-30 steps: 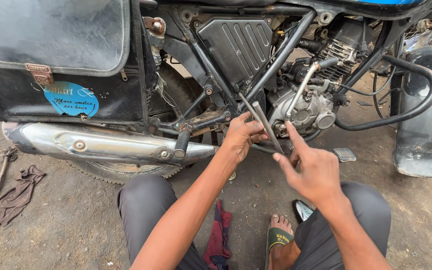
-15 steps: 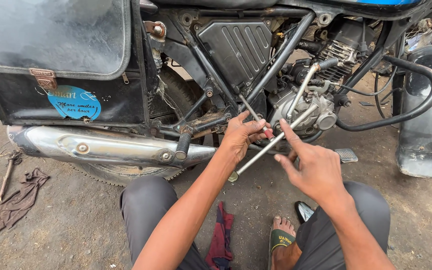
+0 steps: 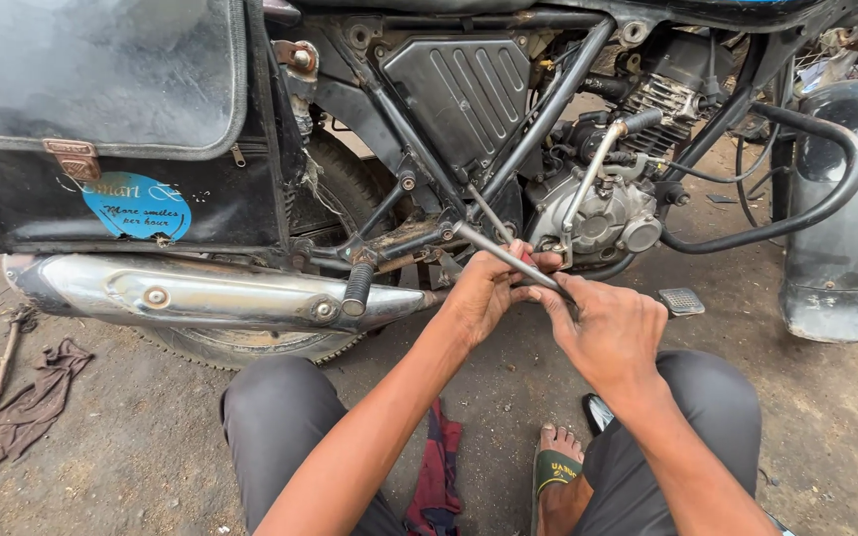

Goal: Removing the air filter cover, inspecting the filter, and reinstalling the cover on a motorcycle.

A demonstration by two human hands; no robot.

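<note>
I squat beside a motorcycle (image 3: 469, 89). Both hands meet low at its frame, just left of the engine (image 3: 608, 213). My left hand (image 3: 484, 296) and my right hand (image 3: 610, 333) grip a thin metal rod (image 3: 494, 250). The rod slants up and left from my fingers, and its tip lies at the footrest bracket (image 3: 419, 238). A bit of red shows between my left fingers. The silver kick lever (image 3: 588, 179) rises just behind my hands.
A chrome exhaust pipe (image 3: 201, 293) runs along the left under a black side bag (image 3: 101, 119). The footpeg (image 3: 357, 288) hangs in front of it. A brown rag (image 3: 27, 412) and a stick lie on the dirt at left. A dark cloth (image 3: 437, 471) lies between my knees. My sandalled foot (image 3: 558, 471) is below.
The rod has been turned: half a second ago it slanted down-left from my right hand, now it points up-left to the bracket with both hands closed on it.
</note>
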